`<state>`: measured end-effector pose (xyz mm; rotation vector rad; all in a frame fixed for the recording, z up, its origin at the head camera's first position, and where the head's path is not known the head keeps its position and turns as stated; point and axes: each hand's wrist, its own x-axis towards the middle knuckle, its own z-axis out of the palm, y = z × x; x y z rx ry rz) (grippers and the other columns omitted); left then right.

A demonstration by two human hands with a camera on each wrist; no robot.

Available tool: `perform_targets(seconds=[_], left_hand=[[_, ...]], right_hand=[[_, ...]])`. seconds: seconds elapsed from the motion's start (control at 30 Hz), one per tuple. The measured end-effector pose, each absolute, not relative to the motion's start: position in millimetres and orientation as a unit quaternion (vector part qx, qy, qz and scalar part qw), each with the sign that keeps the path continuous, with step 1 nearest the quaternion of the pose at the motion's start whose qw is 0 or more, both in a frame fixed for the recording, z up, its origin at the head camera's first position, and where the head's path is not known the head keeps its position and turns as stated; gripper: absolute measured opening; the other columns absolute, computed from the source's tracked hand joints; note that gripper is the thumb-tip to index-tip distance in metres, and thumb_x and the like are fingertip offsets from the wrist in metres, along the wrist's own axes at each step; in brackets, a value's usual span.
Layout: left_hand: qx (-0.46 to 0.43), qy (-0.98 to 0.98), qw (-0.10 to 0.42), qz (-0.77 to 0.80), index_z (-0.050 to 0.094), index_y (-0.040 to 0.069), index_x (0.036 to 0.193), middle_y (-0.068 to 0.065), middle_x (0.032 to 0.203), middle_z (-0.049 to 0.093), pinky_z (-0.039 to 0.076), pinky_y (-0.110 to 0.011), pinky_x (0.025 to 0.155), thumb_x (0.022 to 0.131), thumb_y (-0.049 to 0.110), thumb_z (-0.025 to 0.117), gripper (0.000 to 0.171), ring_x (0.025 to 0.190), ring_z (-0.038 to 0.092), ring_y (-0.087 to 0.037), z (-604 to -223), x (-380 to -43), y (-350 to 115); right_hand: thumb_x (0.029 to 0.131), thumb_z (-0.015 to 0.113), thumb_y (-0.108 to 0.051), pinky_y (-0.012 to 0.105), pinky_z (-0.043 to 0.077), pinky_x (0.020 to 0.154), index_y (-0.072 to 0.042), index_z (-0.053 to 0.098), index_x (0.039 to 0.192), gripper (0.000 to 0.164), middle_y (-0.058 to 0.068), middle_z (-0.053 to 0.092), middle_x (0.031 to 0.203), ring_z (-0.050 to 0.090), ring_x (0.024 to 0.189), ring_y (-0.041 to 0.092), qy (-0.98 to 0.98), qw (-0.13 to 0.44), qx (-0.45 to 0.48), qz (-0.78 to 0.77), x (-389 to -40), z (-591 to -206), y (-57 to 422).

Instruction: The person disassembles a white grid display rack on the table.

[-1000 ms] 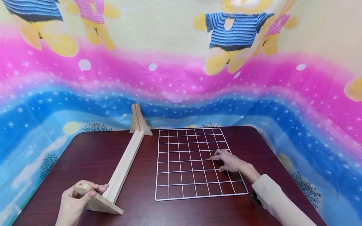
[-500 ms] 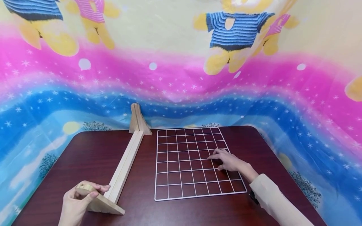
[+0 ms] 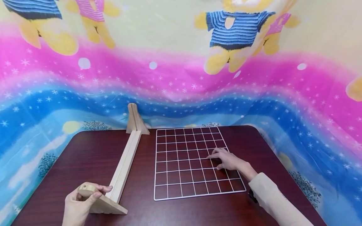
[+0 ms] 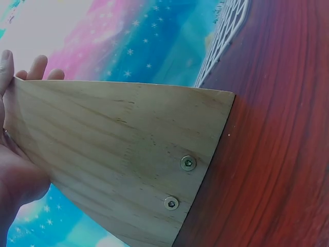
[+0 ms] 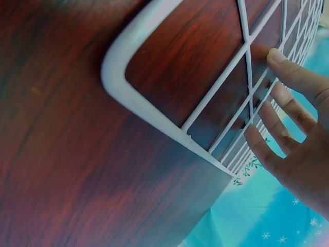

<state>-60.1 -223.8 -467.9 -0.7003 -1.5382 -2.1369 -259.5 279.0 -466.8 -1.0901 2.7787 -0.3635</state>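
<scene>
A wooden stand (image 3: 125,164) lies on the left of the table, a long grooved rail with a flared upright at each end. My left hand (image 3: 78,201) grips the rounded top of the near upright (image 3: 108,205), thumb on one side and fingers on the other. Two screw heads (image 4: 188,163) show on that upright's outer face in the left wrist view. To the right, a white wire grid panel (image 3: 200,196) lies flat. My right hand (image 3: 228,160) rests on its right part, fingers spread and lightly bent over the wires.
The dark red table (image 3: 181,213) has rounded far corners. A printed cloth (image 3: 175,78) with bears hangs behind it and along both sides. The stand's far upright (image 3: 136,122) is close to the back edge. A strip of tabletop separates stand and grid.
The stand has turned slightly: its near end shifted right with my left hand, its far end shifted left. The grid has slid a little left along with my right hand.
</scene>
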Motion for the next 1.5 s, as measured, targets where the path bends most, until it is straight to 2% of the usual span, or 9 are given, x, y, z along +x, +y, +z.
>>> perform_targets(seconds=[0.33, 0.57, 0.9, 1.5], left_hand=[[-0.240, -0.559, 0.219, -0.763, 0.060, -0.017, 0.097, -0.021, 0.090, 0.071, 0.053, -0.024, 0.083, 0.085, -0.028, 0.048, 0.020, 0.090, 0.070, -0.026, -465, -59, -217], [-0.242, -0.556, 0.215, -0.766, 0.059, -0.017, 0.096, -0.023, 0.090, 0.071, 0.052, -0.026, 0.086, 0.084, -0.030, 0.048, 0.020, 0.091, 0.070, -0.027, -462, -56, -211], [-0.202, -0.585, 0.213, -0.756, 0.061, -0.015, 0.094, -0.019, 0.089, 0.072, 0.052, -0.024, 0.085, 0.084, -0.028, 0.050, 0.020, 0.090, 0.071, -0.024, -459, -58, -214], [-0.221, -0.564, 0.216, -0.765, 0.061, -0.015, 0.094, -0.020, 0.088, 0.071, 0.052, -0.023, 0.084, 0.082, -0.032, 0.048, 0.025, 0.088, 0.070, -0.025, -466, -62, -211]], right_hand=[[0.074, 0.081, 0.000, 0.038, 0.044, 0.073, -0.012, 0.066, 0.125, 0.055, 0.007, 0.052, 0.114, 0.046, 0.103, 0.028, 0.925, 0.073, -0.351, -0.126, -263, -467, 275], [0.074, 0.081, -0.001, 0.039, 0.044, 0.076, -0.013, 0.066, 0.125, 0.054, 0.005, 0.052, 0.113, 0.046, 0.102, 0.027, 0.925, 0.075, -0.351, -0.126, -265, -466, 271], [0.075, 0.080, -0.001, 0.039, 0.044, 0.074, -0.013, 0.066, 0.125, 0.053, 0.006, 0.052, 0.113, 0.046, 0.103, 0.028, 0.927, 0.075, -0.344, -0.132, -267, -465, 266], [0.075, 0.080, -0.001, 0.045, 0.044, 0.081, -0.012, 0.067, 0.125, 0.053, 0.006, 0.051, 0.113, 0.045, 0.106, 0.031, 0.931, 0.069, -0.336, -0.128, -264, -468, 262]])
